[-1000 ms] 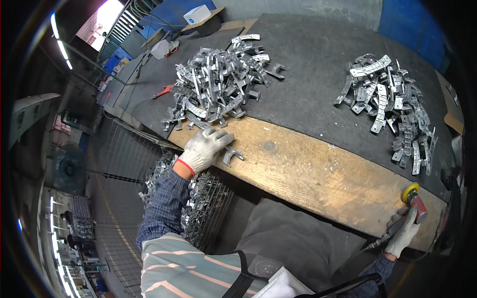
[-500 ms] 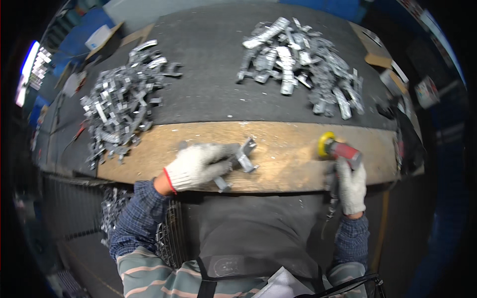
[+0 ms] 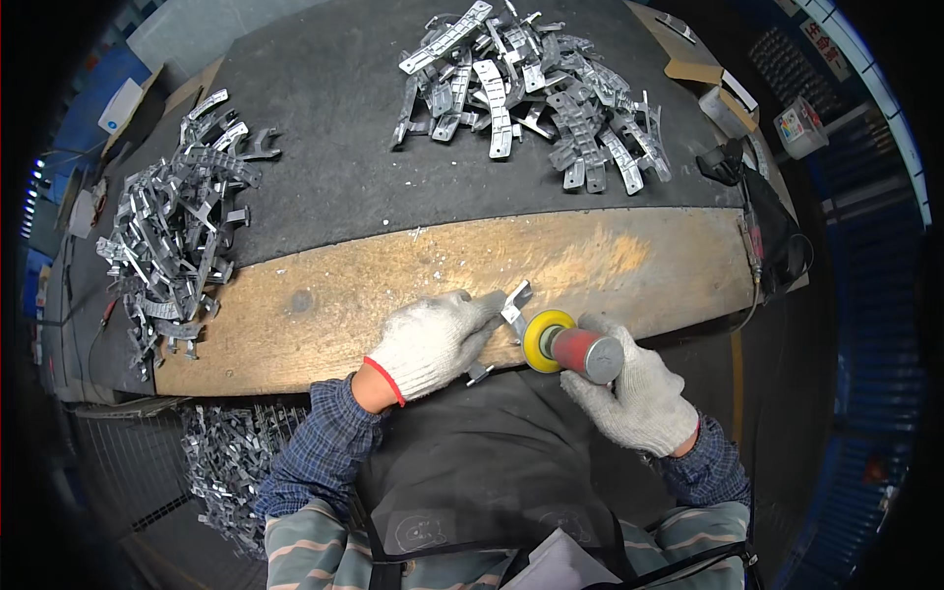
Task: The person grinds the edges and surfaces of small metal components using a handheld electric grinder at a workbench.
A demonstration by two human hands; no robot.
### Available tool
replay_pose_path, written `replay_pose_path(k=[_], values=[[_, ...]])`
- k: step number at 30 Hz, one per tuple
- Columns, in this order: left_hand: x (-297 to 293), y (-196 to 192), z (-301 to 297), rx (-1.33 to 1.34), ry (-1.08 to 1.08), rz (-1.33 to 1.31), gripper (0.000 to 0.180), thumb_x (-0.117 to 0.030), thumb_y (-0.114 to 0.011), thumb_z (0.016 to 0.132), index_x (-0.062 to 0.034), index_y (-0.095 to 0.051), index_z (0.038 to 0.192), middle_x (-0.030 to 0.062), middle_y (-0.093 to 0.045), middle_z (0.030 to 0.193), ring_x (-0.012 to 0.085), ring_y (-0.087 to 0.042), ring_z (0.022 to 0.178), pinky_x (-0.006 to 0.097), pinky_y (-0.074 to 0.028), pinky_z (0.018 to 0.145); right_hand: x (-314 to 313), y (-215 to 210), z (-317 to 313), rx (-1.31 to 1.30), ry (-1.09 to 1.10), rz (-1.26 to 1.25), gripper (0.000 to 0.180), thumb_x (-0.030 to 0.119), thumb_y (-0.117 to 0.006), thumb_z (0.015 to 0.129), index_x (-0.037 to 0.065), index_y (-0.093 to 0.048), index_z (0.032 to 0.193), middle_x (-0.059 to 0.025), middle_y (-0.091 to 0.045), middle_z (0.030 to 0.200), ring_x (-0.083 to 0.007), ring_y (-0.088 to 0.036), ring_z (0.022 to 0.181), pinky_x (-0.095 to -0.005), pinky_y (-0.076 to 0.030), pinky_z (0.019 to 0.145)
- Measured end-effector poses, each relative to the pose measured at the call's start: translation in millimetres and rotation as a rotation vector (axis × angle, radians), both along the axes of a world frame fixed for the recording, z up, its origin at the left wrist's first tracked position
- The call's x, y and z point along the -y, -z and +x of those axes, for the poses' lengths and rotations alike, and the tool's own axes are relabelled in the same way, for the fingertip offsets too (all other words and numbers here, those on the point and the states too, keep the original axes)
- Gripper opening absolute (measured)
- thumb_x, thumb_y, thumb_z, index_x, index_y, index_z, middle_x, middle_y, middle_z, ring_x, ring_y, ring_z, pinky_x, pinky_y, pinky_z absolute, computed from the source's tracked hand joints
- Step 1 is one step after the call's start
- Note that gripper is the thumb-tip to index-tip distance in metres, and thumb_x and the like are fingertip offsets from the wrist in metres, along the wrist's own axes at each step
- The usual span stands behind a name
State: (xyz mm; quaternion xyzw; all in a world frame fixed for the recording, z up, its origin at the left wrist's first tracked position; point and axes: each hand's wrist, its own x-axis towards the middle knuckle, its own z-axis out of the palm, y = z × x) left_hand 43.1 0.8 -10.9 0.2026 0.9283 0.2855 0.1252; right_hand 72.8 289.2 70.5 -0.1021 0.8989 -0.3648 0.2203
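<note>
My left hand (image 3: 438, 339), in a white knit glove with a red cuff, grips a small bent metal bracket (image 3: 511, 307) at the front edge of the wooden board (image 3: 324, 295). My right hand (image 3: 634, 398), also gloved, holds a hand grinder (image 3: 580, 350) with a red body and a yellow disc. The yellow disc sits right beside the bracket, touching or nearly touching it.
A pile of metal brackets (image 3: 172, 251) lies on the dark mat at the left, another pile (image 3: 536, 88) at the back right. More brackets fill a wire basket (image 3: 231, 462) below the bench edge. A dark tool with a cable (image 3: 762, 216) rests at the right edge.
My left hand carried the bracket from the left pile toward the board's middle. My right hand brought the grinder up from the lower right until its disc met the bracket.
</note>
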Motion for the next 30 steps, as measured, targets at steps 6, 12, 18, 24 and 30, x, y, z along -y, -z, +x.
replay_pose_path(k=[6, 12, 18, 24, 30], values=[[3.0, 3.0, 2.4, 0.014, -0.005, -0.027, 0.039, -0.034, -0.065, 0.110, -0.0208, -0.070, 0.146, 0.0164, -0.074, 0.105, 0.0394, -0.076, 0.096, 0.052, -0.061, 0.079, 14.8, -2.1, -3.7, 0.043, -0.031, 0.063, 0.074, 0.040, -0.079, 0.104, -0.004, -0.050, 0.155, -0.0302, -0.079, 0.121, -0.0477, -0.079, 0.112, -0.0502, -0.064, 0.096], [4.3, 3.5, 0.2, 0.047, -0.009, -0.017, 0.039, -0.035, -0.064, 0.110, -0.0204, -0.070, 0.146, 0.0169, -0.074, 0.106, 0.0395, -0.077, 0.097, 0.052, -0.061, 0.082, 33.3, -7.0, -3.8, -0.014, -0.101, 0.114, 0.077, 0.039, -0.079, 0.104, -0.006, -0.047, 0.157, -0.0314, -0.079, 0.112, -0.0481, -0.081, 0.100, -0.0521, -0.066, 0.086], [5.0, 5.0, -2.0, 0.069, -0.012, 0.005, 0.039, -0.034, -0.064, 0.110, -0.0202, -0.070, 0.146, 0.0169, -0.075, 0.107, 0.0396, -0.077, 0.098, 0.052, -0.061, 0.083, 32.7, -7.6, -1.7, 0.036, -0.099, 0.183, 0.077, 0.039, -0.081, 0.102, -0.003, -0.047, 0.157, -0.0295, -0.079, 0.114, -0.0475, -0.080, 0.100, -0.0512, -0.066, 0.086], [6.5, 2.5, -4.6, 0.081, -0.005, 0.043, 0.038, -0.033, -0.064, 0.110, -0.0192, -0.072, 0.145, 0.0165, -0.075, 0.105, 0.0391, -0.077, 0.097, 0.051, -0.060, 0.082, 17.4, -1.3, 14.5, -0.063, -0.098, 0.150, 0.077, 0.039, -0.082, 0.102, -0.002, -0.045, 0.156, -0.0311, -0.079, 0.109, -0.0487, -0.081, 0.090, -0.0537, -0.067, 0.075], [3.9, -2.9, -5.2, 0.109, -0.014, 0.023, 0.037, -0.032, -0.064, 0.110, -0.0185, -0.072, 0.144, 0.0160, -0.074, 0.101, 0.0391, -0.076, 0.096, 0.051, -0.060, 0.081, 12.2, -5.9, 16.2, -0.021, -0.063, 0.109, 0.075, 0.037, -0.082, 0.102, -0.002, -0.047, 0.155, -0.0312, -0.078, 0.114, -0.0492, -0.080, 0.099, -0.0530, -0.067, 0.083]])
